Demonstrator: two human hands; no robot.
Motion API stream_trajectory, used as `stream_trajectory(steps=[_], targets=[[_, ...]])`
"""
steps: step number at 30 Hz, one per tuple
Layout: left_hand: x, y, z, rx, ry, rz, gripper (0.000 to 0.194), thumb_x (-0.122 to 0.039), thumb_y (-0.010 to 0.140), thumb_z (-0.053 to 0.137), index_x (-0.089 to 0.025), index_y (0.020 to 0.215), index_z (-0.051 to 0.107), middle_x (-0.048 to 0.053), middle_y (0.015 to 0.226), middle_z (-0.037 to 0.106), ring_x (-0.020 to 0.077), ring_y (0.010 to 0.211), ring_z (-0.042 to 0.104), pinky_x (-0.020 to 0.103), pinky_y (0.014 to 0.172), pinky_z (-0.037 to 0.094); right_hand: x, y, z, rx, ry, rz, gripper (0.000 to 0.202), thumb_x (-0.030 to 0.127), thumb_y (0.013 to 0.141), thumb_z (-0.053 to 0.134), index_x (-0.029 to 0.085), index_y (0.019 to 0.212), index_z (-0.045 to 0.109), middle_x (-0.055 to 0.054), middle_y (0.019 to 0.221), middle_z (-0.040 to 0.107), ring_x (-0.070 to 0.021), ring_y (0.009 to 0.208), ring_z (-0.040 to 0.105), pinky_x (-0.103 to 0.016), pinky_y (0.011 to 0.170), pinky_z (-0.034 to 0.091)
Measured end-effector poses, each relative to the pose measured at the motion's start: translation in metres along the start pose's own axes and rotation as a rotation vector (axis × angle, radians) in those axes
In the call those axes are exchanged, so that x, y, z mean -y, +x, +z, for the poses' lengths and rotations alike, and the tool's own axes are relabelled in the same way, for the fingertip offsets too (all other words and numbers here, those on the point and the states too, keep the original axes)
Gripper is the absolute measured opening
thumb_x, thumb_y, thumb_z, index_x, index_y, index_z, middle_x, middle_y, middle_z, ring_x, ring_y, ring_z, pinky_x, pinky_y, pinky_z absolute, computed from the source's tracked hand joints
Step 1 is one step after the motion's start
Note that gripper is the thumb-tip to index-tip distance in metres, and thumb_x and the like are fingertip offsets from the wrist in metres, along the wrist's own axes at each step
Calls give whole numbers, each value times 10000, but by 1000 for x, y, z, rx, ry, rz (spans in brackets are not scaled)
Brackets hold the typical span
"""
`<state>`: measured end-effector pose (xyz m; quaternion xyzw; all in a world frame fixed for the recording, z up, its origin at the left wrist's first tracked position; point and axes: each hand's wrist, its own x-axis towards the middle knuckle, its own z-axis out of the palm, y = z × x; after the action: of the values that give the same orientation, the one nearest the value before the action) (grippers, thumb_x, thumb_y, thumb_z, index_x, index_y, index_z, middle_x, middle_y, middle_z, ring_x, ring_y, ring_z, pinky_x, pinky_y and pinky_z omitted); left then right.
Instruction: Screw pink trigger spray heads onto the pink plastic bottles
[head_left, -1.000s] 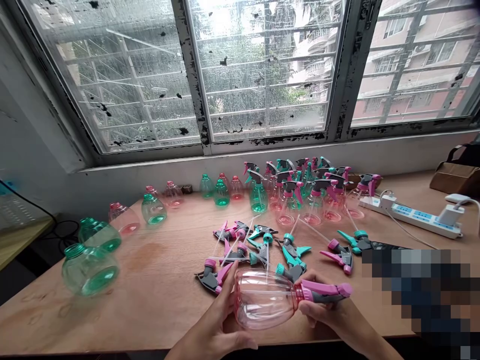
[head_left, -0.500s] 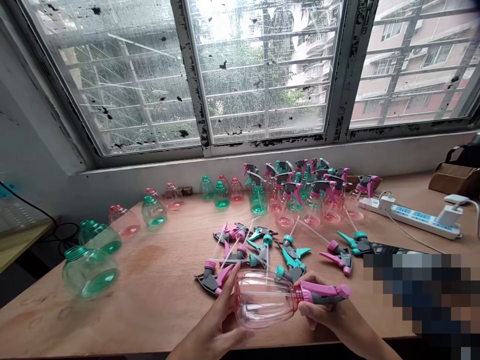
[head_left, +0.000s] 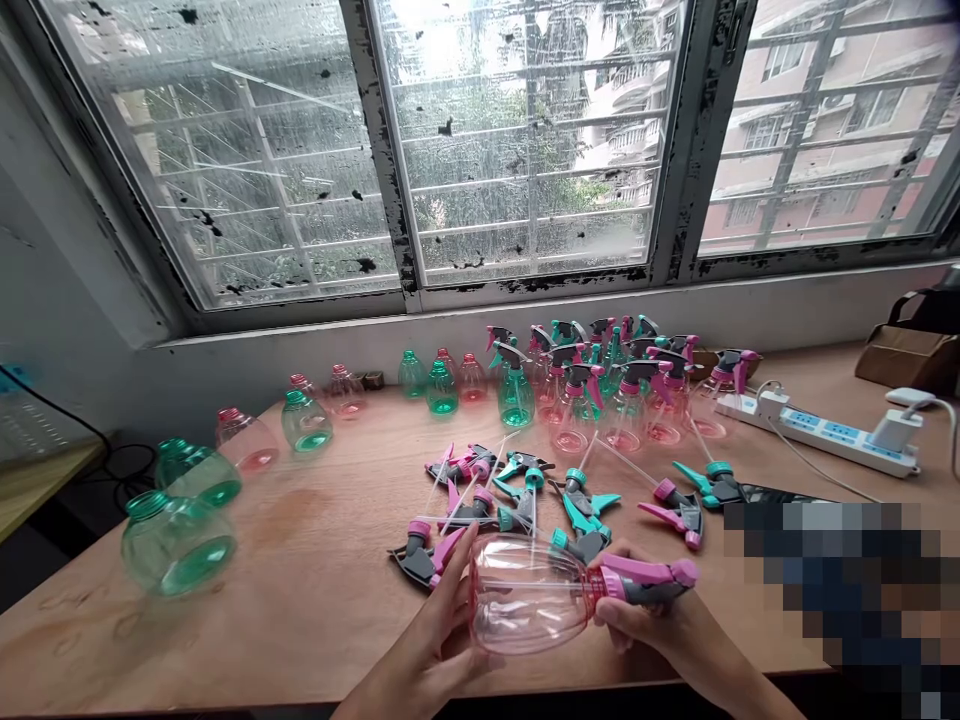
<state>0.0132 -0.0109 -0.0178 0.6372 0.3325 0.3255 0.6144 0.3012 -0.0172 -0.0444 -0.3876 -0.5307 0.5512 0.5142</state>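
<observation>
A clear pink spray bottle (head_left: 529, 600) lies sideways between my hands above the table's front edge. My left hand (head_left: 442, 625) cups its base, thumb below and fingers behind. At the neck, my right hand (head_left: 637, 610) grips around the pink collar of the grey-and-pink spray head (head_left: 649, 580), which sits on the bottle's mouth. Inside the bottle a thin straw shows faintly. Just beyond the bottle lie several loose spray heads, among them a pink one (head_left: 427, 555) and a teal one (head_left: 586, 505), with their straws.
Open green bottles (head_left: 180, 545) and pink bottles (head_left: 246, 440) stand along the left and back. Several bottles with spray heads (head_left: 574, 410) crowd the back right. A white power strip (head_left: 817, 435) with cables and a brown bag (head_left: 911, 350) sit at the right.
Both hands stay on the pink bottle, which has hardly moved. My right-hand fingers have shifted slightly around the collar.
</observation>
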Motion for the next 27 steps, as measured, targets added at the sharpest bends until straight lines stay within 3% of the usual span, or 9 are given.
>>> stream_trajectory(steps=[5,8,12,17,20,23,27], targets=[[4,0,-2,12,-58,-9,1103,-356,811,834,-450,1583,51,-25,1727,161,302,1584,-85,458,1292,159,0,0,0,13,-32,35,333,477,765,835,208,877,673,47,676,601,-130,546,527,-254,538,442],[6,1,-4,25,-88,-2,1017,-394,844,794,-395,1596,109,4,1731,148,306,1586,-70,459,1289,161,1,0,0,21,-78,31,339,489,767,827,218,882,659,56,641,587,-134,536,515,-249,525,403],[4,4,-3,43,-80,17,907,-355,870,773,-452,1571,206,-43,1732,129,300,1593,52,429,1290,161,-1,0,-1,32,-32,43,351,489,777,818,212,891,634,48,665,593,-135,550,510,-268,547,418],[1,3,0,39,-13,4,1014,-353,903,738,-443,1584,-8,-4,1712,228,281,1595,-19,445,1281,196,-3,0,-1,33,-18,50,342,479,782,814,217,892,624,57,640,581,-140,555,507,-275,546,411],[4,1,-1,15,-31,-20,1135,-354,849,800,-438,1573,-71,18,1706,243,318,1583,123,469,1259,245,-1,0,-1,20,-55,60,340,474,757,835,223,897,654,43,692,609,-146,576,523,-267,550,421],[7,0,-4,23,-76,-29,1143,-425,785,843,-418,1587,28,34,1717,199,362,1544,253,492,1248,261,1,-1,-1,25,-164,51,313,420,742,864,218,910,694,32,755,627,-138,606,521,-249,559,409],[5,0,-6,40,-37,-18,986,-477,822,791,-415,1585,169,-13,1733,123,330,1584,109,451,1281,171,0,-1,-1,27,-82,62,336,450,741,856,218,901,675,37,714,621,-140,580,530,-258,553,426]])
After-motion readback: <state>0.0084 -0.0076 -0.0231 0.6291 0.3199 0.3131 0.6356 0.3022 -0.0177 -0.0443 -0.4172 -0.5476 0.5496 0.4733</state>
